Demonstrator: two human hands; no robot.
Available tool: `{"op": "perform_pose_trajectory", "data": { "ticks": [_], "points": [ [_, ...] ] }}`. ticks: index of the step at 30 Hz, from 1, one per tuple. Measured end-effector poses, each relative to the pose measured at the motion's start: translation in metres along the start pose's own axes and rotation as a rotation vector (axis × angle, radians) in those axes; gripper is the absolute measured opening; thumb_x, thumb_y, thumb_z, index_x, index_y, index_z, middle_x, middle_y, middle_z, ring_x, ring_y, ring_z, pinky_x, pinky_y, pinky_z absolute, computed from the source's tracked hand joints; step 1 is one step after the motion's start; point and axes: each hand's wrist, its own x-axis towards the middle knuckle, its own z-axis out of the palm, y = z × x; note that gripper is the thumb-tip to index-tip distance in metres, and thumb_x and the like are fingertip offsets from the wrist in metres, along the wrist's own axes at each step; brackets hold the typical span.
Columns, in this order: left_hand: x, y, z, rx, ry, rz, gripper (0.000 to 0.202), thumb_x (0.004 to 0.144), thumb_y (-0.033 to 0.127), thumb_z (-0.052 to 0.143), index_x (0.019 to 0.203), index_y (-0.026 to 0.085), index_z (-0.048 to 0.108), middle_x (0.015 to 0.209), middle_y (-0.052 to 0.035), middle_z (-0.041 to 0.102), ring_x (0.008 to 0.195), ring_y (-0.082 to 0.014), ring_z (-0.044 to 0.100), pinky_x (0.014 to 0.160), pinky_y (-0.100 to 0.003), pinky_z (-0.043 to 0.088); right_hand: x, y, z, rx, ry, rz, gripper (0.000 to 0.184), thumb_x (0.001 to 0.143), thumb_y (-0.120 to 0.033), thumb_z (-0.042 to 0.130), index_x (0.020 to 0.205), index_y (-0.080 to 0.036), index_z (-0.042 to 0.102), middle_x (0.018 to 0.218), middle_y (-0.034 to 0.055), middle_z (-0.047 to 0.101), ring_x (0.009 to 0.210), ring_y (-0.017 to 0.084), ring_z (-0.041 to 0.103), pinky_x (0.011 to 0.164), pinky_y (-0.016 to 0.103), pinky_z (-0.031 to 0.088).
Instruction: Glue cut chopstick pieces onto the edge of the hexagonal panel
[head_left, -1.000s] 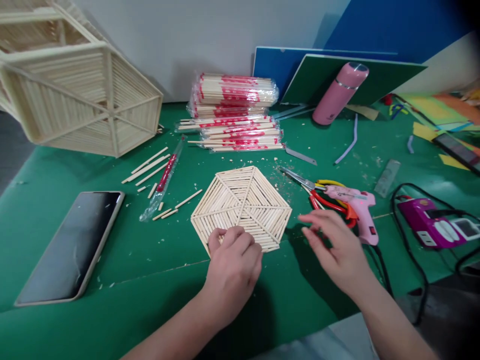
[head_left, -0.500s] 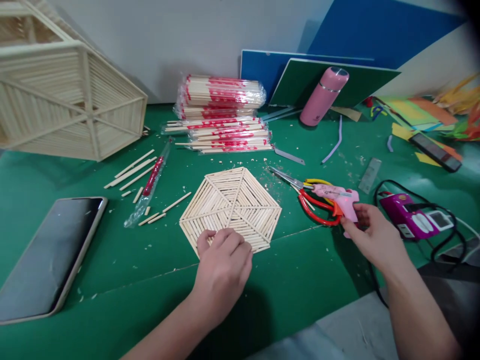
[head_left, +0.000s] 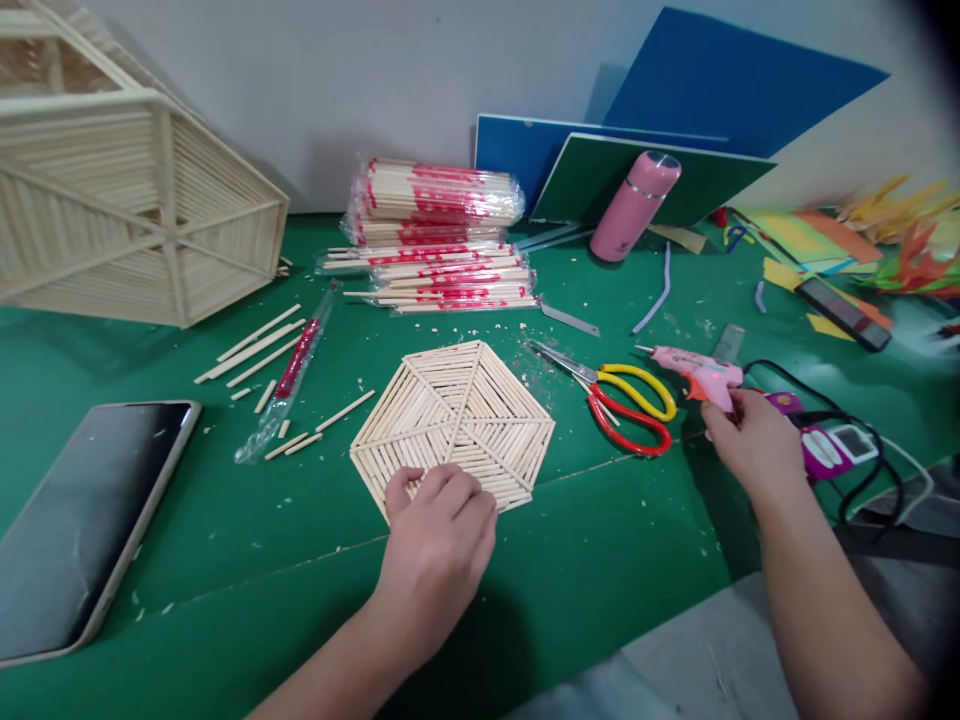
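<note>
A flat hexagonal panel of wooden chopsticks (head_left: 480, 400), crossed by spokes, lies on the green table. My left hand (head_left: 439, 530) rests on its near edge, fingers curled and close together, the tips partly hidden. Over to the right, my right hand (head_left: 754, 440) is closed around the handle of a pink hot glue gun (head_left: 694, 370) with an orange trigger. The gun's nozzle points left. Scissors (head_left: 634, 415) with one red and one yellow handle lie on the table between the panel and my right hand.
Wrapped chopsticks (head_left: 442, 210) are stacked at the back beside a pink bottle (head_left: 634, 210). A large stick structure (head_left: 217, 220) stands at left above loose cut sticks (head_left: 259, 345). A phone (head_left: 90, 520) lies front left. A purple power strip (head_left: 832, 450) with cords sits right.
My right hand has lifted the glue gun away from the scissors, up and to the right, so the scissors' handles now show fully. My left hand stays on the panel. The view has shifted slightly.
</note>
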Motion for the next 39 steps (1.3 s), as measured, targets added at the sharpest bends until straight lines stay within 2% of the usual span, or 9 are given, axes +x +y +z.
{"op": "perform_pose_trajectory", "data": {
  "ticks": [5,10,17,20,28,30,32,34,39],
  "points": [
    [0.000,0.000,0.000,0.012,-0.003,0.001,0.020,0.081,0.016,0.046,0.067,0.020,0.059,0.067,0.0014,0.058,0.073,-0.0166,0.053,0.078,-0.039,0.025,-0.006,-0.024,0.007,-0.004,0.138,-0.053,0.038,0.080,-0.033,0.042,0.112,-0.013,0.046,0.099,0.0169,0.054,0.093,0.030,0.053,0.072,0.042,0.043],
    [0.000,0.001,0.000,0.038,0.004,0.024,0.020,0.081,0.016,0.048,0.065,0.019,0.059,0.067,0.0011,0.059,0.073,-0.0165,0.053,0.079,-0.039,0.026,0.003,-0.051,0.015,0.058,-0.145,-0.289,0.031,0.074,-0.024,0.050,0.103,-0.017,0.055,0.095,0.0077,0.061,0.084,0.020,0.059,0.071,0.032,0.047],
    [-0.002,-0.001,-0.001,0.025,-0.013,0.027,0.020,0.081,0.016,0.047,0.066,0.019,0.059,0.067,0.0009,0.059,0.074,-0.0169,0.053,0.080,-0.041,0.026,0.032,-0.060,0.021,-0.048,-0.282,-0.298,0.011,0.071,-0.025,0.051,0.077,-0.019,0.058,0.064,0.0028,0.060,0.058,0.019,0.056,0.051,0.029,0.039],
    [-0.002,-0.002,0.000,0.023,-0.028,0.028,0.019,0.081,0.016,0.047,0.066,0.019,0.059,0.068,0.0005,0.059,0.074,-0.0177,0.054,0.080,-0.042,0.026,0.030,-0.067,0.013,-0.061,-0.263,-0.265,0.009,0.073,-0.026,0.049,0.073,-0.019,0.056,0.062,0.0041,0.058,0.059,0.021,0.055,0.052,0.030,0.036],
    [0.001,-0.002,-0.004,-0.005,-0.055,0.021,0.021,0.081,0.017,0.045,0.066,0.018,0.060,0.068,-0.0003,0.059,0.072,-0.0174,0.054,0.079,-0.042,0.026,-0.017,-0.064,-0.034,0.194,-0.258,-0.141,0.027,0.087,-0.037,0.034,0.104,-0.020,0.047,0.082,0.0074,0.063,0.064,0.018,0.059,0.055,0.028,0.044],
    [0.001,-0.002,-0.005,-0.015,-0.044,0.022,0.021,0.081,0.017,0.045,0.066,0.018,0.060,0.067,-0.0001,0.059,0.071,-0.0168,0.055,0.079,-0.042,0.026,-0.038,-0.066,-0.039,0.321,-0.337,-0.116,0.033,0.088,-0.040,0.029,0.109,-0.023,0.049,0.081,0.0050,0.064,0.064,0.017,0.060,0.054,0.026,0.047],
    [0.001,-0.003,-0.005,-0.026,-0.031,0.020,0.021,0.081,0.017,0.045,0.066,0.019,0.060,0.067,0.0001,0.059,0.070,-0.0162,0.055,0.079,-0.041,0.026,-0.062,-0.073,-0.042,0.656,-0.601,0.011,0.035,0.087,-0.042,0.034,0.115,-0.026,0.048,0.083,0.0034,0.064,0.064,0.017,0.061,0.053,0.026,0.049],
    [0.000,-0.003,-0.004,-0.031,-0.025,0.014,0.021,0.081,0.017,0.045,0.066,0.019,0.060,0.067,0.0002,0.060,0.070,-0.0158,0.055,0.079,-0.041,0.026,-0.087,-0.081,-0.044,0.855,-0.757,0.105,0.036,0.082,-0.042,0.045,0.113,-0.026,0.050,0.085,0.0032,0.062,0.068,0.017,0.060,0.057,0.027,0.051],
    [-0.001,-0.004,-0.003,-0.022,-0.028,-0.001,0.020,0.080,0.018,0.046,0.066,0.019,0.060,0.068,-0.0001,0.060,0.072,-0.0164,0.055,0.079,-0.042,0.026,-0.131,-0.093,-0.052,0.985,-1.028,0.363,0.033,0.067,-0.046,0.063,0.092,-0.025,0.058,0.078,0.0023,0.058,0.072,0.017,0.057,0.062,0.025,0.049]
  ]
}}
